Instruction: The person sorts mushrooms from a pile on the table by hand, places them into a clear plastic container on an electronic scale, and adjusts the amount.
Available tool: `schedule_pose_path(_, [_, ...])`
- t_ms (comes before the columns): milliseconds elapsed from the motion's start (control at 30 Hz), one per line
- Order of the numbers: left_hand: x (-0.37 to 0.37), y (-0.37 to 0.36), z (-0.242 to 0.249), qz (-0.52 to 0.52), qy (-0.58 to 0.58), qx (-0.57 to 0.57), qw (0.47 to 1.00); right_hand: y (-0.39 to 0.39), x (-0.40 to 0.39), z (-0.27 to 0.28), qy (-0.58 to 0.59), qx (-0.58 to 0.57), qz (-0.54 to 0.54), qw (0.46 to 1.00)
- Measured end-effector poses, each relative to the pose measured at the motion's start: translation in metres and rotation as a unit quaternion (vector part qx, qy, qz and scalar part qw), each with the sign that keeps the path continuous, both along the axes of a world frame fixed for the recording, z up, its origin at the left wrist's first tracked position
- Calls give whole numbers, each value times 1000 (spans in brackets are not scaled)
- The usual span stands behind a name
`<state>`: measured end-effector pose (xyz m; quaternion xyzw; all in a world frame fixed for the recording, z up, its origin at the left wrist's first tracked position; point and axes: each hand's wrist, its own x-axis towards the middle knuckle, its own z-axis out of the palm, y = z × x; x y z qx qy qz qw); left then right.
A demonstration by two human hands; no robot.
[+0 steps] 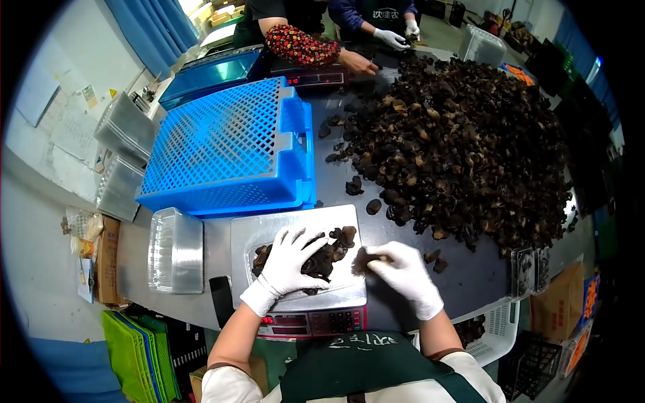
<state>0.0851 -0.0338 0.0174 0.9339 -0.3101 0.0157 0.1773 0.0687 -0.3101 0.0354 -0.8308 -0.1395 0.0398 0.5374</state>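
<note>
A silver weighing scale (346,285) with a red-lit display stands in front of me. Dark wood ear mushrooms (316,266) are heaped on it, seemingly in a clear tray mostly hidden by them. My gloved left hand (287,263) rests on this heap, fingers spread and gripping nothing. Just off the platform's right side, my gloved right hand (408,275) pinches a small wood ear piece (363,260) between thumb and fingers. The large pile of wood ears (463,148) lies beyond it on the table.
A blue perforated crate (215,141) stands behind the scale. Stacked clear plastic trays (176,252) and a black phone-like object (221,301) are at left. Across the table, one person's bare hand (357,62) is near another scale (316,77); another person wears white gloves (391,39).
</note>
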Motion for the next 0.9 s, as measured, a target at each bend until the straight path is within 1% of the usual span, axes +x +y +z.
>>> schedule_pose_path(33, [0, 1, 0, 3, 3, -7, 1000, -10, 0, 0, 70, 65, -34, 995])
schedule_pose_path(100, [-4, 5, 9, 15, 15, -25, 999, -29, 3, -15, 60, 45, -87, 993])
schedule_pose_path(133, [-5, 8, 12, 26, 27, -46, 998, -30, 1, -20, 58, 46, -85, 994])
schedule_pose_path(200, [-9, 14, 22, 41, 54, -42, 997, -28, -3, -21, 103, 142, -124, 977])
schedule_pose_path(233, [-11, 13, 31, 42, 62, -33, 997, -23, -6, -17, 123, 147, -108, 975])
schedule_pose_path(267, [-13, 12, 32, 39, 62, -32, 997, -12, -8, -15, 118, 117, -87, 982])
schedule_pose_path(300, [-14, 10, 31, 37, 53, 17, 998, 0, -8, -13, 111, 87, -67, 988])
schedule_pose_path(333, [-15, 8, 31, 35, 44, 67, 996, 10, -7, -13, 37, 22, -22, 999])
schedule_pose_path(367, [-14, 9, 25, 32, 41, 68, 996, 20, -3, -16, -37, -43, 25, 998])
schedule_pose_path(400, [-10, 9, 19, 36, 49, 43, 997, 28, -2, -18, -77, -84, 53, 992])
schedule_pose_path(433, [-8, 11, 15, 40, 58, 19, 997, 35, -2, -20, -91, -67, 44, 993])
schedule_pose_path(467, [-8, 13, 11, 39, 38, 4, 998, 38, -2, -26, -92, -33, 22, 995])
schedule_pose_path(500, [-8, 12, 10, 39, 38, 5, 998, 40, -2, -32, -93, -1, 1, 996])
schedule_pose_path(567, [-9, 8, 5, 40, -12, 13, 999, 37, 2, -39, 0, 125, -2, 992])
schedule_pose_path(633, [-15, 4, 0, 55, -27, 6, 998, 35, 5, -38, -37, 34, -12, 999])
schedule_pose_path(667, [-18, 1, -2, 47, -43, 45, 997, 39, 3, -38, -132, -45, -20, 990])
schedule_pose_path(700, [-19, 0, -4, 39, -60, 84, 994, 45, 0, -38, -225, -124, -27, 966])
schedule_pose_path(733, [-19, -1, -4, 27, -57, 93, 994, 47, 0, -40, -239, -140, -6, 961])
schedule_pose_path(767, [-20, 0, -4, 26, -58, 92, 994, 50, 0, -41, -248, -165, -12, 955])
schedule_pose_path(833, [-20, 2, 6, 24, -8, 60, 998, 50, 1, -40, -242, -159, -23, 957])
schedule_pose_path(900, [-22, 8, 14, 40, 6, 31, 999, 44, 3, -34, -210, -73, -37, 974])
